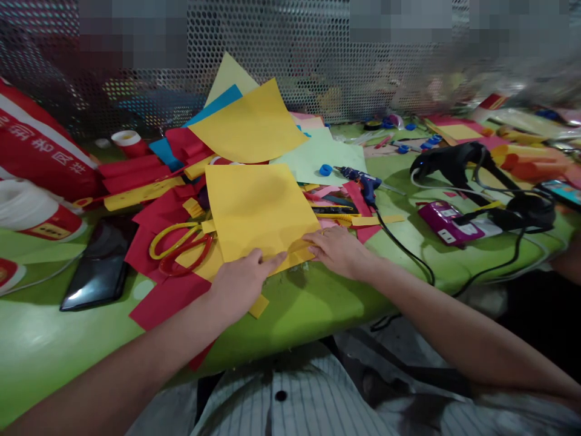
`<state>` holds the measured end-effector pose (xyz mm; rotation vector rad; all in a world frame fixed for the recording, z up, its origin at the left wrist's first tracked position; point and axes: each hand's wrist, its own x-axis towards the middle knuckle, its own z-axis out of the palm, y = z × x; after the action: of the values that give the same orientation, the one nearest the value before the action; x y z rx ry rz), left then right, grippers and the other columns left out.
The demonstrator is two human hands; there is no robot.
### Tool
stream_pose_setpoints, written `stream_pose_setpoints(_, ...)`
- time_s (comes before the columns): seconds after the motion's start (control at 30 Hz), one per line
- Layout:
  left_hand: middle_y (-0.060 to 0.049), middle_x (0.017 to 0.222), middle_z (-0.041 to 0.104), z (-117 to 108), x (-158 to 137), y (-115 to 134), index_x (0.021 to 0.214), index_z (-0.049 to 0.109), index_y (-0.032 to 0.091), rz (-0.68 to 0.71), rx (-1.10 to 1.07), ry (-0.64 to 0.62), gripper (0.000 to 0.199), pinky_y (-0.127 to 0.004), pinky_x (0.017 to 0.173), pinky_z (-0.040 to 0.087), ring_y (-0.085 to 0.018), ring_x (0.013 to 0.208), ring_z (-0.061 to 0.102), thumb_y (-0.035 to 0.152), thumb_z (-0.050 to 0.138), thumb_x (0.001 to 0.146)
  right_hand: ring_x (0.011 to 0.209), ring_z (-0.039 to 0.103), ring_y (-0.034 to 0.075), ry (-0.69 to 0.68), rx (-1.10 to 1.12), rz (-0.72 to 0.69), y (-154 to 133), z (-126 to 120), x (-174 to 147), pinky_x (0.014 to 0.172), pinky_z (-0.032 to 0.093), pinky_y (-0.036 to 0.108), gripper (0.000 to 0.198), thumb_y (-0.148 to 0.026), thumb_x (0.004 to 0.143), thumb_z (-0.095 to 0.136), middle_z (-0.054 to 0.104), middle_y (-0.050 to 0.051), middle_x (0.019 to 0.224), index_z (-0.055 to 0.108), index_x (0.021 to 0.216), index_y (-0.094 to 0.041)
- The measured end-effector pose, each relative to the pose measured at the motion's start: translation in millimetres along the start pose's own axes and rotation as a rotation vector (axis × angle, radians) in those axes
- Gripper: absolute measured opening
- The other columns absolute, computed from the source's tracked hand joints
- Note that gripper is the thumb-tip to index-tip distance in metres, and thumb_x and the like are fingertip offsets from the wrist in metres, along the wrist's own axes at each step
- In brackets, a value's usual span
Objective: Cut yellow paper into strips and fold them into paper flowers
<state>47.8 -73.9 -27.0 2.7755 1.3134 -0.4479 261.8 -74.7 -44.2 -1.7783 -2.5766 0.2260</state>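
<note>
A yellow sheet of paper [261, 209] lies in front of me, its near edge turned up into a narrow fold. At the left part of that edge, my left hand [240, 281] is closed on the sheet, index finger stretched along the fold. My right hand [340, 251] grips the fold's right end, with fingertips on top and the thumb hidden. Scissors with yellow and red handles [181, 247] rest just left of the sheet, on red paper pieces [170, 303]. Beyond it stands a second, curved yellow sheet [254, 124].
A blue glue gun [363, 178] lies to the right, its black cord running toward the table edge. Farther right are a purple box [449, 223] and a black headset-like device [463, 166] with cables. A dark phone [102, 260] and paper cups [43, 212] occupy the left.
</note>
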Motion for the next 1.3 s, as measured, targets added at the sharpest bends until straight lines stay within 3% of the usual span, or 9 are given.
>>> stream_pose_setpoints(0.1,-0.004,0.091,0.052,4.5,-1.3,0.5,0.137,0.027,0.043,0.059,0.117,-0.002,0.057,-0.026,0.052,0.044,-0.017,0.068,0.061,0.012,0.030,0.090,0.095,0.059,0.025,-0.009,-0.028,0.002,-1.6,-0.3,-0.1,0.081,0.039,0.038,0.033,-0.022,0.089,0.038,0.066,0.011,0.104,0.058,0.115,-0.016)
stream_pose_setpoints(0.33,-0.005,0.087,0.048,8.9,0.1,3.5,0.137,0.026,0.043,0.077,0.198,0.066,0.056,-0.025,0.049,0.041,-0.018,0.068,0.056,0.014,0.032,0.090,0.089,0.058,0.025,0.061,-0.112,0.002,-5.2,3.7,-3.2,0.077,0.037,0.037,0.031,-0.022,0.087,0.039,0.064,0.011,0.099,0.059,0.110,-0.017)
stream_pose_setpoints(0.5,-0.007,0.090,0.052,4.2,-1.0,8.4,0.134,0.036,0.037,0.138,0.199,0.183,0.053,-0.031,0.060,0.043,-0.023,0.082,0.053,0.012,0.039,0.087,0.099,0.053,0.025,0.256,-0.162,-0.043,-5.1,9.5,-6.1,0.088,0.034,0.040,0.023,-0.021,0.085,0.047,0.062,0.010,0.107,0.064,0.099,-0.016)
stream_pose_setpoints(0.6,-0.010,0.097,0.056,-0.6,-0.8,9.8,0.124,0.051,0.025,0.221,0.247,0.267,0.040,-0.037,0.071,0.041,-0.025,0.090,0.051,0.012,0.037,0.088,0.098,0.052,0.025,0.382,-0.220,-0.125,-5.4,10.2,-9.7,0.088,0.034,0.041,0.020,-0.017,0.085,0.048,0.064,0.010,0.104,0.065,0.094,-0.017)
stream_pose_setpoints(0.7,-0.012,0.097,0.058,-3.9,0.7,9.8,0.109,0.061,0.018,0.262,0.301,0.286,0.032,-0.038,0.074,0.039,-0.027,0.094,0.050,0.013,0.038,0.088,0.091,0.054,0.021,0.447,-0.226,-0.342,-6.7,9.4,-14.4,0.087,0.038,0.039,0.024,-0.012,0.086,0.042,0.066,0.008,0.096,0.065,0.091,-0.017)
stream_pose_setpoints(0.8,-0.011,0.090,0.058,-4.3,3.4,9.7,0.109,0.059,0.016,0.285,0.289,0.262,0.031,-0.037,0.073,0.040,-0.025,0.091,0.051,0.013,0.037,0.089,0.082,0.057,0.017,0.414,-0.156,-0.587,-8.3,10.1,-18.1,0.080,0.045,0.033,0.028,-0.011,0.088,0.038,0.067,0.007,0.088,0.065,0.091,-0.015)
stream_pose_setpoints(0.87,-0.010,0.087,0.058,-3.1,5.0,9.9,0.114,0.056,0.016,0.290,0.249,0.232,0.033,-0.034,0.069,0.041,-0.023,0.089,0.053,0.013,0.033,0.090,0.081,0.058,0.017,0.387,-0.110,-0.650,-8.9,11.5,-19.4,0.077,0.048,0.031,0.028,-0.012,0.088,0.038,0.068,0.008,0.090,0.065,0.094,-0.011)
stream_pose_setpoints(1.1,-0.006,0.090,0.056,2.5,5.7,2.6,0.112,0.052,0.016,0.380,0.183,0.124,0.029,-0.027,0.054,0.043,-0.016,0.072,0.059,0.011,0.036,0.089,0.085,0.060,0.019,0.345,-0.025,-0.622,-9.6,14.1,-18.9,0.077,0.051,0.033,0.028,-0.016,0.087,0.040,0.067,0.013,0.093,0.064,0.100,-0.007)
stream_pose_setpoints(1.3,-0.006,0.091,0.056,5.3,5.3,-5.3,0.116,0.051,0.019,0.365,0.077,0.098,0.031,-0.027,0.055,0.046,-0.017,0.072,0.060,0.013,0.035,0.089,0.085,0.059,0.020,0.214,-0.037,-0.591,-7.0,9.8,-15.0,0.074,0.052,0.035,0.027,-0.016,0.085,0.042,0.066,0.011,0.093,0.063,0.101,-0.011)
